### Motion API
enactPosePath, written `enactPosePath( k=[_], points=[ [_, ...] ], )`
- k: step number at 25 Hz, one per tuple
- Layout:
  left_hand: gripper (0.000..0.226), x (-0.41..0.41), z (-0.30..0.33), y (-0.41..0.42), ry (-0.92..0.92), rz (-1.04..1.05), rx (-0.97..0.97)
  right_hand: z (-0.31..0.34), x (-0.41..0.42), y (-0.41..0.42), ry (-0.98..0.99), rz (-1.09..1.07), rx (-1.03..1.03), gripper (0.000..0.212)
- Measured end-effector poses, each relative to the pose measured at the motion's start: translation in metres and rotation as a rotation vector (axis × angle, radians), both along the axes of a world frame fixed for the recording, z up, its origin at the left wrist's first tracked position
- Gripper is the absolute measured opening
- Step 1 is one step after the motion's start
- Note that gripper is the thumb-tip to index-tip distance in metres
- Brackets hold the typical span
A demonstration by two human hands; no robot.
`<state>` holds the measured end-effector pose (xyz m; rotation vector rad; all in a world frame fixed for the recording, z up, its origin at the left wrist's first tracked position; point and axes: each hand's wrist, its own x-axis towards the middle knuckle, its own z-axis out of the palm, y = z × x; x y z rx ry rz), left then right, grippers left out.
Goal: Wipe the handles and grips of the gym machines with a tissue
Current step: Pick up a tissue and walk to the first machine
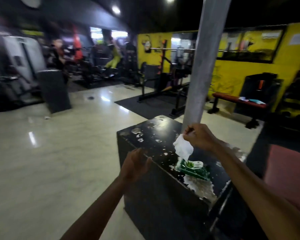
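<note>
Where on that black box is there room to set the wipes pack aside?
The far left part of the black box top is bare, between its left edge and the grey pillar. The near right corner is crowded: the wipes pack lies there, with the right hand pinching a tissue above it. The left hand hovers open at the left edge.

From my remote feed, the gym machines (pixel 97 66) at ten o'clock are motion-blurred; I cannot make out handles or grips. Print on the green wipe pack (pixel 193 168) is too small to read. The tissue (pixel 183 147) hides the pack's opening. Both forearms are cut off by the bottom edge.
</note>
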<state>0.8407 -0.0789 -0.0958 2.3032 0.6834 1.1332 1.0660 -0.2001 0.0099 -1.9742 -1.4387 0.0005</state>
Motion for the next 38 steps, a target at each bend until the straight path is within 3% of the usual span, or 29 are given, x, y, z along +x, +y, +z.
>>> enactPosePath(
  k=[4, 8, 16, 22, 28, 38],
  points=[
    [0.028, -0.097, 0.020, -0.013, 0.049, 0.226, 0.078, 0.005, -0.076, 0.037, -0.001, 0.220, -0.003, 0.010],
    [0.027, -0.187, 0.027, -0.038, 0.026, 0.452, 0.023, 0.015, -0.169, 0.066, 0.016, 0.462, 0.001, 0.006],
    [0.030, -0.435, 0.034, -0.135, -0.001, 0.969, -0.036, 0.031, -0.421, 0.083, 0.029, 0.947, 0.040, 0.005],
    [0.026, -0.621, 0.058, -0.276, 0.076, 1.368, -0.008, 0.030, -0.648, 0.030, 0.045, 1.251, 0.038, 0.004],
    [0.037, -0.766, 0.074, -0.420, 0.049, 1.722, -0.033, 0.032, -0.834, -0.053, 0.068, 1.524, 0.004, 0.005],
    [0.040, -0.916, 0.079, -0.565, 0.027, 2.099, -0.085, 0.030, -1.078, -0.177, 0.041, 1.851, 0.003, 0.009]
  ],
)
